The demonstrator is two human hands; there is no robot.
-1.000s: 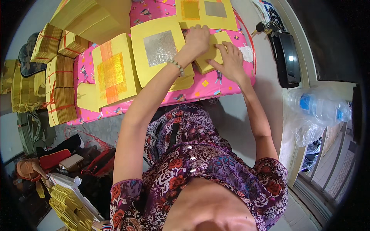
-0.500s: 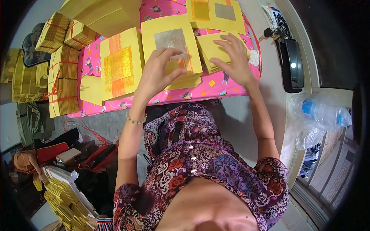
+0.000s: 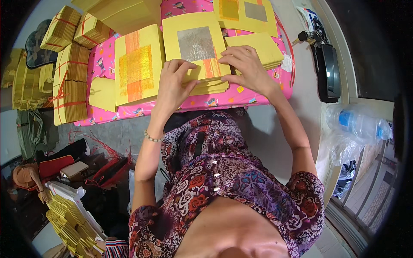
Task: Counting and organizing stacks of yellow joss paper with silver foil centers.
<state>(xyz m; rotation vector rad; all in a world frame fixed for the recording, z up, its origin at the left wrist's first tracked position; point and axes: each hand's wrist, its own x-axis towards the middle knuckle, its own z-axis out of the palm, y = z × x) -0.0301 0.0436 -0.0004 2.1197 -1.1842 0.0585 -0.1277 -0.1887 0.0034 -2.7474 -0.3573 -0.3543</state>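
Observation:
A stack of yellow paper sheets [image 3: 189, 23] lies in the middle of the pink patterned table cover; its top sheet bears a silver foil square [image 3: 196, 44] and an orange strip. My left hand [image 3: 174, 84] grips the near left edge of its upper sheets, fingers above and thumb low. At the near right corner, my right hand [image 3: 247, 71] pinches the same sheets between fingers and thumb. Left of this stack lies another yellow stack [image 3: 120, 81] with a gold foil square [image 3: 136, 69]. A plain yellow pile [image 3: 258, 47] lies just beyond my right hand.
Bundles of yellow paper [image 3: 71, 88] tied with red string stand at the table's left. More foil-marked sheets [image 3: 271, 23] lie at the far right. Beside the wall are a black case [image 3: 329, 73] and a plastic bottle [image 3: 359, 122]. Another person's striped sleeve [image 3: 117, 248] shows lower left.
My right hand has moved left from the plain pile to the middle stack's corner. My left hand has lowered to the near edge, and the fingers of both hands have closed in.

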